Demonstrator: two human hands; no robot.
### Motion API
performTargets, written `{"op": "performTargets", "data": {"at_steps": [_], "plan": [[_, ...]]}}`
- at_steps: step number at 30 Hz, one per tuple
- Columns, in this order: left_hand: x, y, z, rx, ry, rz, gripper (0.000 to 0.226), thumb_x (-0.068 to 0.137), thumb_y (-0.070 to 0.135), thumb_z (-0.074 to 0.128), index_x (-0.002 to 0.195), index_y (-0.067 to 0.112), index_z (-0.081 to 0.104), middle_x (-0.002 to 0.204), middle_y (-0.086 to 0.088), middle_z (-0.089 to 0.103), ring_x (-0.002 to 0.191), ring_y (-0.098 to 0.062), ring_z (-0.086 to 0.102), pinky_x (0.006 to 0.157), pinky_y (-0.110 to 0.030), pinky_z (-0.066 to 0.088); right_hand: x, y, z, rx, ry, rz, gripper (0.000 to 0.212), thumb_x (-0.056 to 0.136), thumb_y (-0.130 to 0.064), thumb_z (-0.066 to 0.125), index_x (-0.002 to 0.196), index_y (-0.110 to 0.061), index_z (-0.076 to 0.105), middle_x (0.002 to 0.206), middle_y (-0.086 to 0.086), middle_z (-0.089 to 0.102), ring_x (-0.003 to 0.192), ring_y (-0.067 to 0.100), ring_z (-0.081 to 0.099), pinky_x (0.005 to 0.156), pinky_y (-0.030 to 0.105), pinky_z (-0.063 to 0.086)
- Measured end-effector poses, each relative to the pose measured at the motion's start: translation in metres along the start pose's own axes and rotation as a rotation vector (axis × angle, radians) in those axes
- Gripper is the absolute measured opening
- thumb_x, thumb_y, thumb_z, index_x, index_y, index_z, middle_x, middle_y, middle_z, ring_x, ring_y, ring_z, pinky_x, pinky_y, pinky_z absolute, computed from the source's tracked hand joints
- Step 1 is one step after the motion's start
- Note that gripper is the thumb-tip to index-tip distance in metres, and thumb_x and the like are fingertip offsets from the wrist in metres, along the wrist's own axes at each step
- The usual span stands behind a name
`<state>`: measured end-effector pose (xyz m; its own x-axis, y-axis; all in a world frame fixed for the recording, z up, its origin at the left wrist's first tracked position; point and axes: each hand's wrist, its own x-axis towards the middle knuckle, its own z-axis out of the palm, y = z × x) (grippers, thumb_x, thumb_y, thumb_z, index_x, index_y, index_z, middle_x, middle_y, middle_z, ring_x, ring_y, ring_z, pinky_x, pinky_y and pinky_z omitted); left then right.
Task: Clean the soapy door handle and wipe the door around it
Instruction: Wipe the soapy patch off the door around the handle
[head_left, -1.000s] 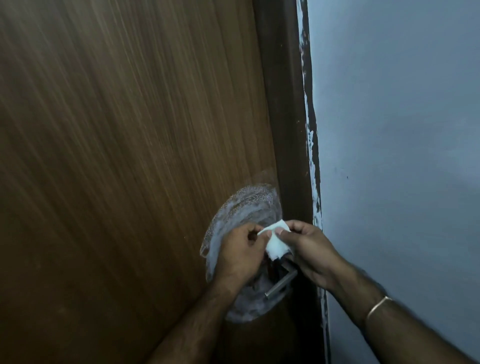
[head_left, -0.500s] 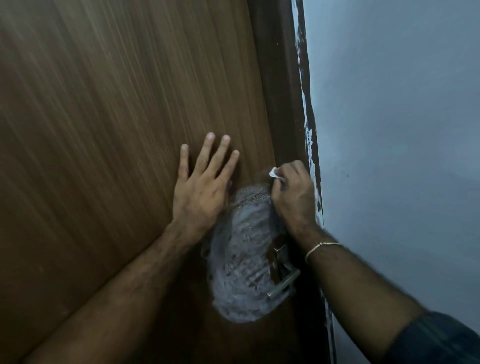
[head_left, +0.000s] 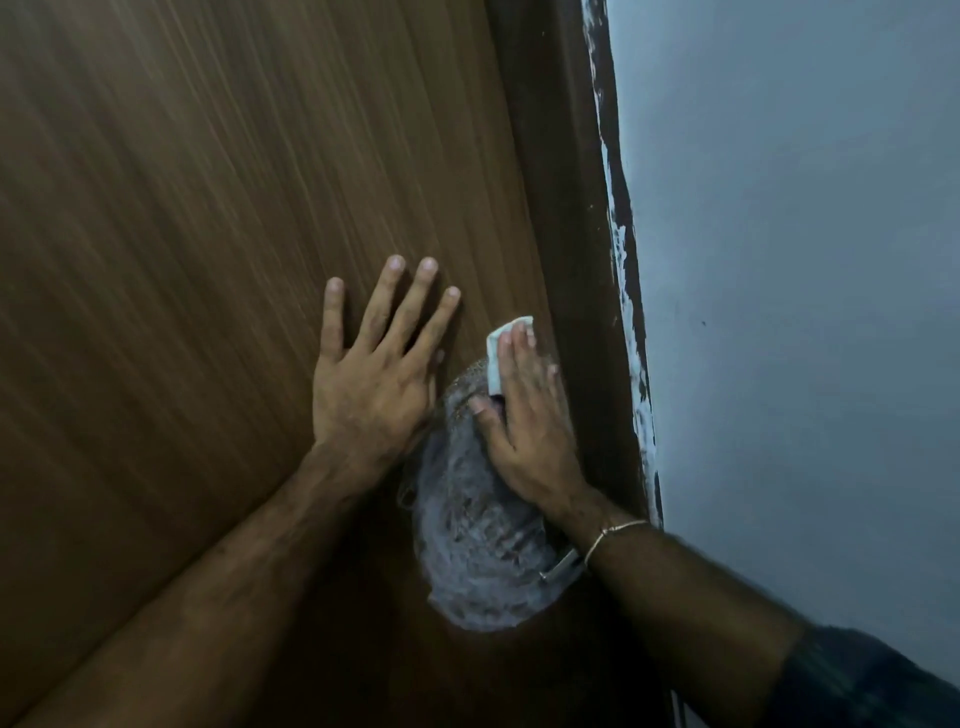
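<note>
While my left hand (head_left: 371, 384) lies flat and spread on the door (head_left: 208, 260), holding nothing, my right hand (head_left: 527, 415) presses a white cloth (head_left: 496, 358) with straight fingers at the soap patch's (head_left: 478, 551) upper edge. The handle (head_left: 561, 566) shows below my right wrist, mostly hidden, apparently still soapy.

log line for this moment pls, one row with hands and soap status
left hand flat on door | right hand pressing white cloth at top of soap patch | handle soapy, mostly hidden
</note>
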<state>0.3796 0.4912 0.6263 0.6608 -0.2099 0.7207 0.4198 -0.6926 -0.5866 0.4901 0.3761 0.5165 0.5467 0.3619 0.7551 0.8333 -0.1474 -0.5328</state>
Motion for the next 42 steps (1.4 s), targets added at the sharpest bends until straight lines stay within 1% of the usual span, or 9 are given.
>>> {"op": "performTargets", "data": {"at_steps": [2,7,12,17,22,27,32,37,42], "plan": [[-0.001,-0.002,0.001,0.011,0.012,0.008,0.056,0.109,0.036,0.032,0.164,0.026,0.026,0.173,-0.001,0.013,0.16,-0.025,0.009,0.125,-0.06,-0.002,-0.013,0.005,0.007,-0.051,-0.033,-0.03,0.074,0.101,-0.053,0.028,0.16,-0.018,-0.002,0.167,-0.004,-0.01,0.154,0.011,-0.01,0.124,0.048,0.0],[-0.004,-0.007,0.003,0.007,0.043,0.025,0.056,0.109,0.034,0.031,0.163,0.025,0.027,0.172,-0.001,0.016,0.16,-0.022,0.012,0.127,-0.056,0.003,0.001,0.008,0.002,-0.044,0.006,0.063,0.074,0.102,-0.053,0.028,0.159,-0.018,-0.002,0.167,-0.002,-0.011,0.154,0.011,-0.012,0.125,0.05,-0.003],[-0.011,-0.01,0.005,0.013,0.065,0.031,0.056,0.109,0.035,0.029,0.164,0.022,0.025,0.172,-0.002,0.017,0.16,-0.021,0.013,0.127,-0.053,0.003,-0.014,0.001,0.013,-0.095,-0.009,-0.041,0.078,0.101,-0.056,0.031,0.159,-0.015,-0.001,0.168,0.0,-0.009,0.155,0.015,-0.008,0.124,0.054,0.004],[-0.015,-0.012,0.008,0.006,0.104,0.03,0.056,0.109,0.034,0.033,0.164,0.022,0.027,0.172,-0.001,0.019,0.16,-0.02,0.015,0.128,-0.054,0.007,0.003,0.007,0.004,-0.077,0.027,0.077,0.077,0.1,-0.058,0.024,0.159,-0.017,-0.004,0.167,-0.001,-0.011,0.154,0.013,-0.013,0.125,0.052,-0.001],[-0.022,-0.013,0.011,0.003,0.129,0.006,0.056,0.109,0.033,0.035,0.163,0.022,0.027,0.172,0.0,0.02,0.159,-0.019,0.016,0.128,-0.054,0.009,-0.015,-0.006,0.018,-0.147,-0.002,-0.056,0.078,0.101,-0.057,0.028,0.159,-0.014,0.0,0.168,0.0,-0.008,0.155,0.015,-0.007,0.124,0.055,0.005],[-0.035,-0.016,0.008,-0.003,0.13,0.008,0.055,0.11,0.032,0.036,0.163,0.021,0.029,0.171,-0.001,0.022,0.159,-0.019,0.018,0.127,-0.055,0.012,-0.001,0.003,0.006,-0.108,0.013,0.058,0.076,0.101,-0.056,0.027,0.159,-0.016,-0.001,0.168,-0.002,-0.01,0.154,0.013,-0.011,0.124,0.055,0.0],[-0.044,-0.015,0.007,0.001,0.158,-0.012,0.054,0.11,0.032,0.039,0.162,0.021,0.032,0.17,-0.001,0.026,0.158,-0.019,0.023,0.127,-0.054,0.015,-0.02,-0.011,0.018,-0.143,-0.04,-0.091,0.078,0.1,-0.057,0.027,0.159,-0.012,0.004,0.168,0.002,-0.005,0.155,0.016,-0.006,0.123,0.058,0.007],[-0.055,-0.018,0.009,0.007,0.144,-0.026,0.055,0.11,0.034,0.038,0.163,0.022,0.028,0.171,0.0,0.023,0.159,-0.019,0.018,0.128,-0.054,0.011,-0.008,-0.007,0.012,-0.116,-0.015,0.011,0.076,0.101,-0.055,0.028,0.159,-0.015,0.0,0.168,0.0,-0.009,0.154,0.014,-0.01,0.123,0.059,0.003],[-0.064,-0.02,0.012,0.024,0.138,-0.038,0.057,0.109,0.036,0.037,0.164,0.024,0.026,0.172,0.0,0.02,0.16,-0.018,0.016,0.128,-0.052,0.007,-0.023,-0.018,0.021,-0.166,-0.053,-0.106,0.077,0.101,-0.055,0.029,0.159,-0.012,0.003,0.168,0.002,-0.004,0.155,0.016,-0.006,0.122,0.06,0.004]]}}
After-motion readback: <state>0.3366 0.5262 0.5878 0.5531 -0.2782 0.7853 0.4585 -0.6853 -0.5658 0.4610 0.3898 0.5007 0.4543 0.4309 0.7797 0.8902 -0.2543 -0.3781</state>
